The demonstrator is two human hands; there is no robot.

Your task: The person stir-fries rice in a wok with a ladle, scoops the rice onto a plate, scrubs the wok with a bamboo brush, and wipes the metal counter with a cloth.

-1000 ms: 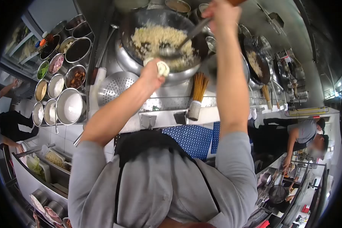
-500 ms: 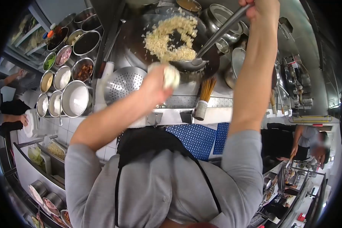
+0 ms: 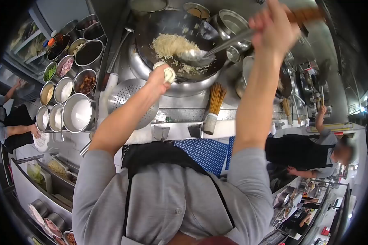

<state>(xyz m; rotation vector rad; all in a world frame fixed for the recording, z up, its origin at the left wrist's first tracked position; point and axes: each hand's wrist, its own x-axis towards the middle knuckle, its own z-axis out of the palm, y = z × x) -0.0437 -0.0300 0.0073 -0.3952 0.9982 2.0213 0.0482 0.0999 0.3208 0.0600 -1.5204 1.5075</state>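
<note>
My left hand [image 3: 155,81] is closed around a folded pale cloth [image 3: 169,74] at the near left rim of a dark wok [image 3: 145,30]. The cloth hides whatever part of the wok is under it. Fried rice [image 3: 169,44] is heaped in the left of the wok, with loose grains scattered toward the near side. With my right hand [image 3: 274,32], raised at the upper right, I grip the long handle of a metal ladle [image 3: 229,43]. Its bowl lies inside the wok against the rice.
A perforated strainer [image 3: 124,94] and a bamboo brush [image 3: 216,102] lie along the stove's near edge. Ingredient bowls [image 3: 78,113] crowd the left, and metal pots [image 3: 233,20] stand behind right. One co-worker [image 3: 306,153] stands at right, another person [image 3: 14,122] at left.
The rice has gone from a spread ring to a heap on the left. My left hand with the cloth moved slightly left; the ladle now lies flatter, its wooden handle end showing.
</note>
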